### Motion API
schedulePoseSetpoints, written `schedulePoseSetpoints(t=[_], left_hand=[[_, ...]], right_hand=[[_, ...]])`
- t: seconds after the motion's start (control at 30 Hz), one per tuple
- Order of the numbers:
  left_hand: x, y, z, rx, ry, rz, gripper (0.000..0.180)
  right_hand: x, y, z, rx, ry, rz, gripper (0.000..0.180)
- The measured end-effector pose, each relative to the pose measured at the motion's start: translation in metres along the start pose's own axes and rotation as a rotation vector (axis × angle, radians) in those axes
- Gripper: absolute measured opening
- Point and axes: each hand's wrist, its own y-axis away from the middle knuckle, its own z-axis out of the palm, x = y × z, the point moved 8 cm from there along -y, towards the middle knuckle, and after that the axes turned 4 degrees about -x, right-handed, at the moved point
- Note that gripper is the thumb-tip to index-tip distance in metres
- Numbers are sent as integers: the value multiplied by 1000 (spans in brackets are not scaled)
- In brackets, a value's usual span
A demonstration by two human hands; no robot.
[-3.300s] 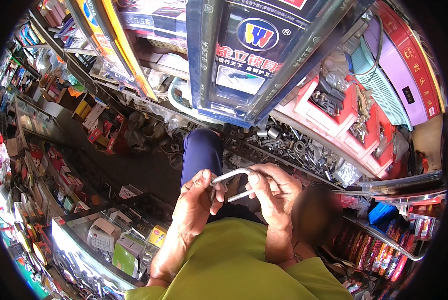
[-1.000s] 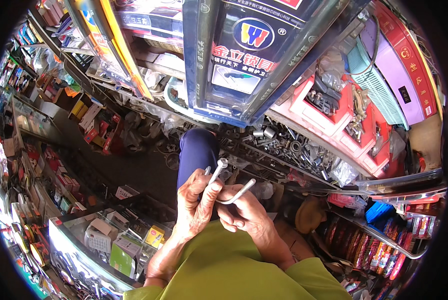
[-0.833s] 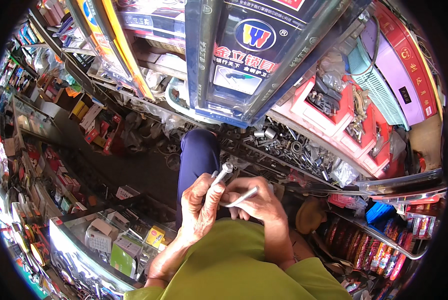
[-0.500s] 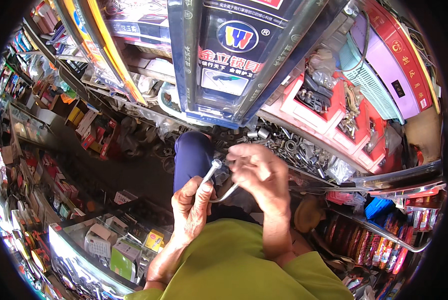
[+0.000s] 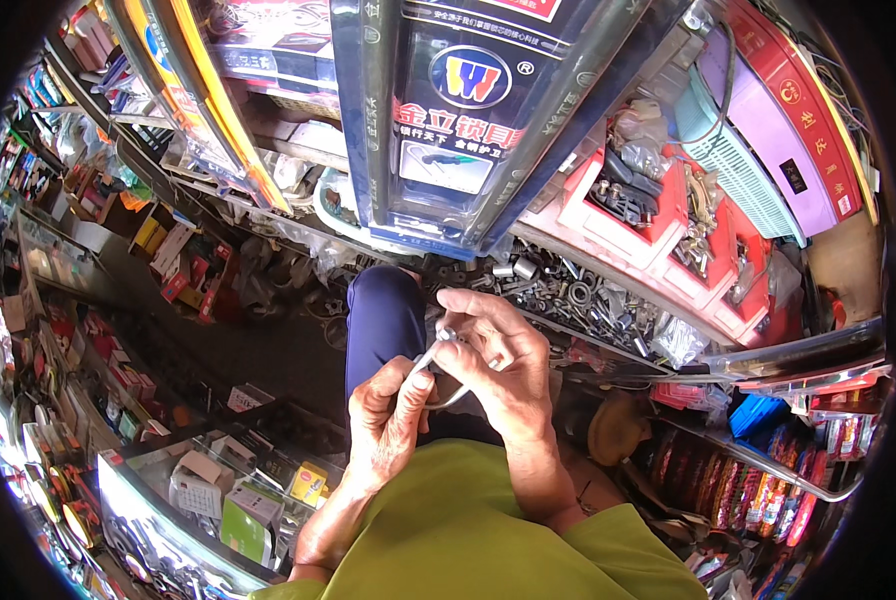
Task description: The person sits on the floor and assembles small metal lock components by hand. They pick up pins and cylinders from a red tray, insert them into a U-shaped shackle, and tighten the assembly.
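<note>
A thin grey-white hose [image 5: 427,358] with a silver metal fitting at its upper end is held over my lap. My left hand [image 5: 381,425] is closed on its straight part, pinching it between thumb and fingers. My right hand [image 5: 508,380] is closed around the metal fitting, the thumb pressed against it and the fingers curled over. The fitting is partly hidden by this hand. Below the fingers, the rest of the hose bends in a curve from the left hand toward the right palm.
Ahead stands a dark blue display panel [image 5: 458,200]. Loose metal parts [image 5: 578,295] lie beyond my right hand, below red bins [image 5: 628,235] of fittings. At the lower left is a glass showcase [image 5: 153,500] with boxes. My knee [image 5: 383,310] rises just beyond my left hand.
My right hand has moved left and slightly down from beside the metal fitting and closed on it. My left hand keeps its hold on the hose, nearly in the same place.
</note>
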Motion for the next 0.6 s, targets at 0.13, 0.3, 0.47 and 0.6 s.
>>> schedulePoseSetpoints(t=[0.13, 0.3, 0.47, 0.6], left_hand=[[-1, 1, 1, 2, 10, -21, 28], [-2, 1, 1, -7, 15, -31, 28], [-4, 1, 2, -14, 24, -51, 29], [-2, 1, 2, -15, 27, -61, 32]], right_hand=[[4, 1, -5, -26, -57, 11, 36], [-1, -1, 1, -60, -198, -15, 35], [15, 5, -8, -5, -123, 46, 33], [14, 3, -4, -105, -358, 77, 24]])
